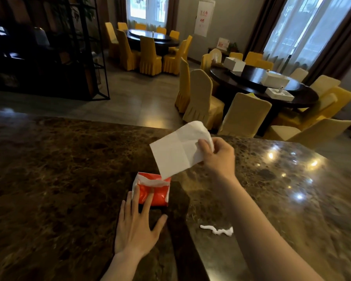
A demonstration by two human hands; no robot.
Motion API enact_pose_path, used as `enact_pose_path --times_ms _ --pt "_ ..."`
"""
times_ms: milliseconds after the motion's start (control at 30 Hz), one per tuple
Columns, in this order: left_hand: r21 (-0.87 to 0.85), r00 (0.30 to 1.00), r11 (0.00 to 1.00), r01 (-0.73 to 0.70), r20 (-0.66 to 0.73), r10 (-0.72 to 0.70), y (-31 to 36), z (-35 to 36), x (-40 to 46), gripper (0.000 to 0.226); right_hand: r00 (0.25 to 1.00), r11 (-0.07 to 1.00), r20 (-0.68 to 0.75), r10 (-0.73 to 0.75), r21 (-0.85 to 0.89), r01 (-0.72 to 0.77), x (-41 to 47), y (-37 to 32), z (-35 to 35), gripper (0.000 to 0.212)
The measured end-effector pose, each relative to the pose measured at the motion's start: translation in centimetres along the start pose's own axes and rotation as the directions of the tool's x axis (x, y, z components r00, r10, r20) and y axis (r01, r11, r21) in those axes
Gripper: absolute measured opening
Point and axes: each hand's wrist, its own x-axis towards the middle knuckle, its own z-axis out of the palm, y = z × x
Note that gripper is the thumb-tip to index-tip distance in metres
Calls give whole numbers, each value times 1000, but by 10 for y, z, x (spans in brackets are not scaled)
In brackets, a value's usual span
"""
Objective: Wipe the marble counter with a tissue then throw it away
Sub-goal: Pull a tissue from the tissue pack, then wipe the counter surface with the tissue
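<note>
A white tissue (175, 151) hangs in the air above the brown marble counter (59, 169), pinched at its right edge by my right hand (217, 157). Its lower corner just touches the open top of a red tissue packet (158, 191) lying on the counter. My left hand (136, 226) lies flat with fingers spread, its fingertips pressing on the packet's near left part. A white smear (217, 230) sits on the counter beside my right forearm.
Beyond the counter's far edge stand round dark dining tables (267, 86) with yellow-covered chairs (201, 98) and white boxes (274, 79). A dark metal shelf (49, 47) is at the far left. Ceiling lights reflect on the counter's right part.
</note>
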Motion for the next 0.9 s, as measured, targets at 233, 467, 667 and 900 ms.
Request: enact_pose_path --times_ms 233,467,667,900 --pt "-8 1000 1000 10 -10 -10 3 -3 -1 97 942 940 -82 327 -76 -333 -31 60 -119 14" --pt "-47 991 995 -92 -102 87 20 -20 -13 91 945 931 -314 98 -307 -198 -70 86 -177 8" --pt "-13 976 977 -213 52 213 45 -4 -38 92 993 861 104 -55 -498 100 -125 109 -118 20" --pt "-24 955 956 -293 37 294 43 -6 -43 80 900 774 428 86 -598 210 -160 139 -68 63"
